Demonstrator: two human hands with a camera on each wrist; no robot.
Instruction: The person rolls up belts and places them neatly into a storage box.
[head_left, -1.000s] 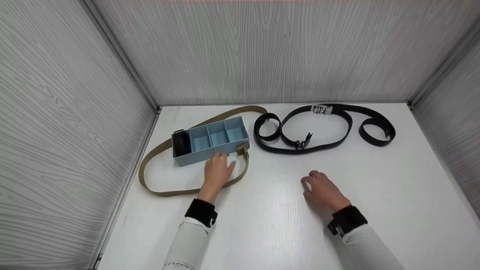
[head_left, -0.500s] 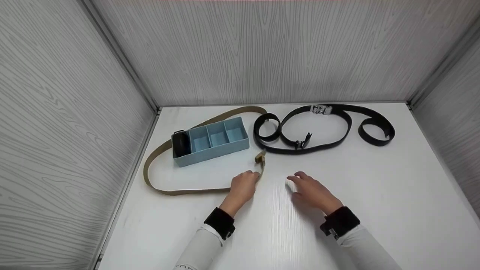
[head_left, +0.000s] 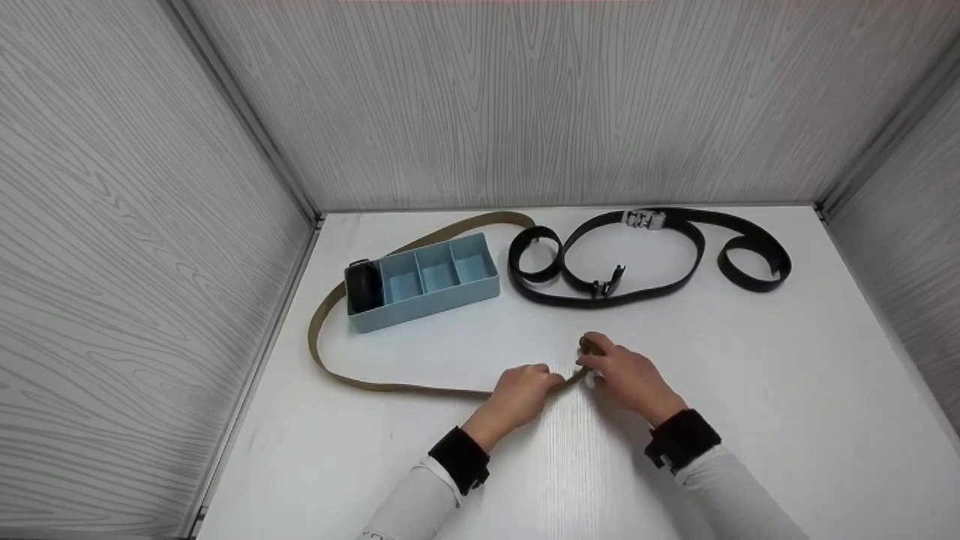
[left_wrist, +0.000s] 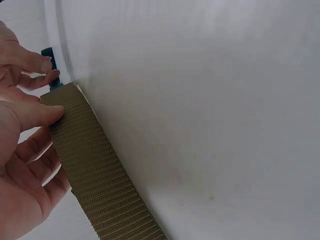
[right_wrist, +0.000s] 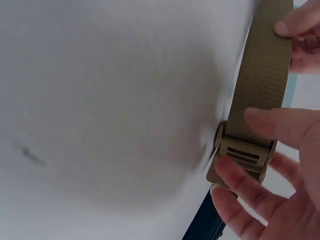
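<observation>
A tan woven webbing belt (head_left: 427, 389) loops from behind the blue box round to the front of the table. My left hand (head_left: 517, 394) pinches its strap, thumb lying flat on the weave in the left wrist view. Just to the right, my right hand (head_left: 630, 379) holds the belt's buckle end. In the right wrist view its thumb lies over the strap and its fingertips bear on the tan buckle (right_wrist: 242, 152). Between the two hands runs a short stretch of strap. The buckle is mostly hidden by fingers in the head view.
The blue four-part box (head_left: 427, 305) has a coiled black belt (head_left: 365, 286) in its leftmost compartment. Further right along the back lie black belts (head_left: 615, 303) in loose loops, one with a silvery buckle (head_left: 643, 219). Wood-grain panels wall the table at back and sides.
My left hand has taken the tan belt from beside the box and drawn its buckle end rightward and nearer. The right hand has moved slightly left and taken hold of the buckle end.
</observation>
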